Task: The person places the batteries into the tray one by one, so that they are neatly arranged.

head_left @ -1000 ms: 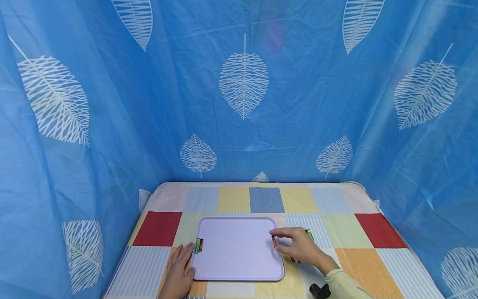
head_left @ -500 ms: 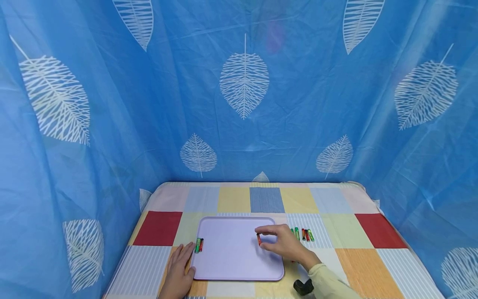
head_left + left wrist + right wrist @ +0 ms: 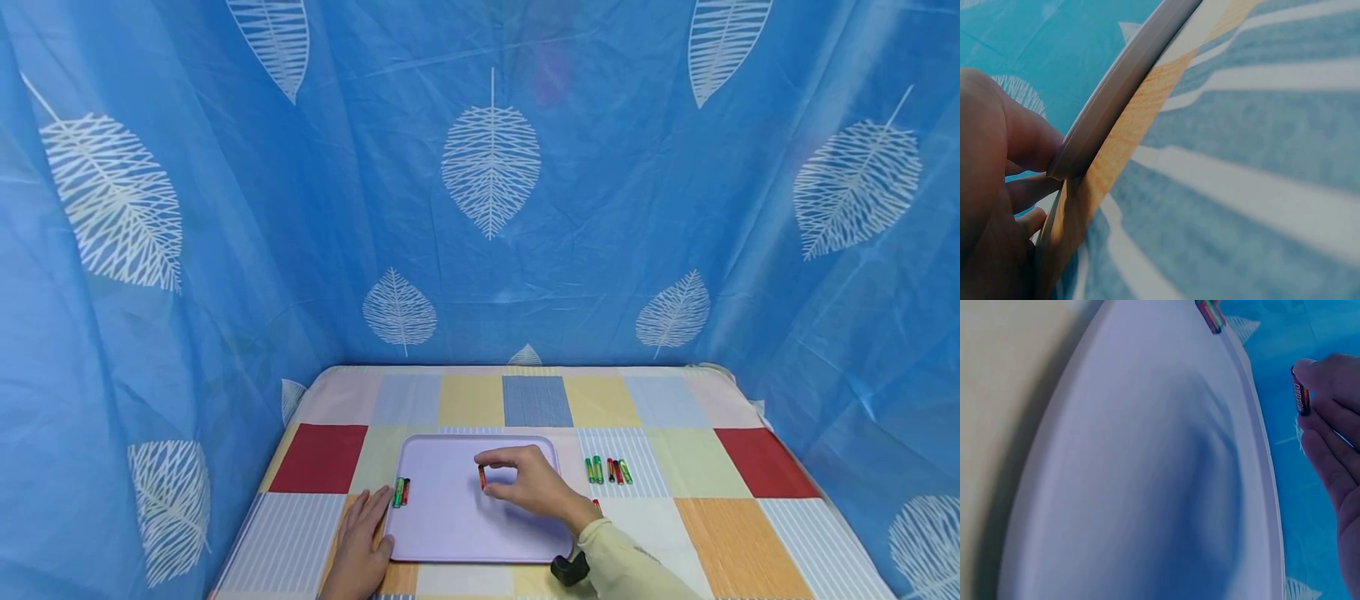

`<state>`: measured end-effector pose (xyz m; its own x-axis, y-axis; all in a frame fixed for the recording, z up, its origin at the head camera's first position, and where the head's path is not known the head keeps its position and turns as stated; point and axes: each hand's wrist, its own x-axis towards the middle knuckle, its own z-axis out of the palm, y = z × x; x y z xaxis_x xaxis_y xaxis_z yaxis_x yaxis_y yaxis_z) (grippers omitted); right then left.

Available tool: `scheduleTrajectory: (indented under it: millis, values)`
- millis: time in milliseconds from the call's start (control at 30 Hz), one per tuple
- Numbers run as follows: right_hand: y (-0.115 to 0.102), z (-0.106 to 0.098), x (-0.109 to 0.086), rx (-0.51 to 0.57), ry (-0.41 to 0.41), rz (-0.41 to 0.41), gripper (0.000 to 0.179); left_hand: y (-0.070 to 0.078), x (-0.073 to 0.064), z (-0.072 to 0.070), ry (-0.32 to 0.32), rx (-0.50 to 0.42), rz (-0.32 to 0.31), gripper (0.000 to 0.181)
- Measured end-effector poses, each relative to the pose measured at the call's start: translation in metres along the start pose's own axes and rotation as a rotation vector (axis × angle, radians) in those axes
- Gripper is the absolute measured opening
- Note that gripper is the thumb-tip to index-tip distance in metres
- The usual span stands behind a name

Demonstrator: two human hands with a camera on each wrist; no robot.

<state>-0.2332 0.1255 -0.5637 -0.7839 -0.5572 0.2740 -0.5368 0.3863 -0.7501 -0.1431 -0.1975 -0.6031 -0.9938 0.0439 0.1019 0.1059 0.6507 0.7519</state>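
Observation:
Between thumb and fingertips, my right hand [image 3: 531, 485] pinches a small red and black battery [image 3: 482, 477] by its two ends, above the middle of a pale purple tray [image 3: 450, 537]. The right wrist view shows the same battery [image 3: 1300, 394] upright, with lettering along its side. A green battery [image 3: 398, 492] and a red battery [image 3: 406, 492] lie side by side at the tray's left rim. My left hand [image 3: 358, 546] rests at that rim with fingers extended; in the left wrist view its thumb touches the tray's edge [image 3: 1107, 103].
To the tray's right, several green batteries [image 3: 597, 469] and red batteries [image 3: 618, 472] lie in a row on the patchwork cloth [image 3: 720, 533]. Another red battery [image 3: 597, 505] shows beside the right forearm. Blue leaf-print curtains [image 3: 570, 250] enclose the table on three sides.
My right hand has carried the red battery left, from the tray's right rim to over its middle. The row of batteries on the right has come into view. My left hand stays put.

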Motion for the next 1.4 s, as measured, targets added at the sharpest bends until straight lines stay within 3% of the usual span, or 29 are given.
scheduleTrajectory:
  millis: [700, 1033, 1400]
  values:
    - [-0.024, 0.059, 0.041, 0.022, 0.027, -0.014, 0.042, -0.004, -0.002, 0.0, 0.028, -0.008, 0.051, 0.069]
    - [-0.026, 0.081, 0.052, 0.005, -0.001, -0.013, 0.043, -0.002, -0.001, 0.0, -0.006, -0.033, 0.002, 0.07]
    - [-0.031, 0.1, 0.062, -0.057, 0.004, 0.001, 0.044, -0.005, 0.0, 0.0, 0.013, -0.019, 0.056, 0.07]
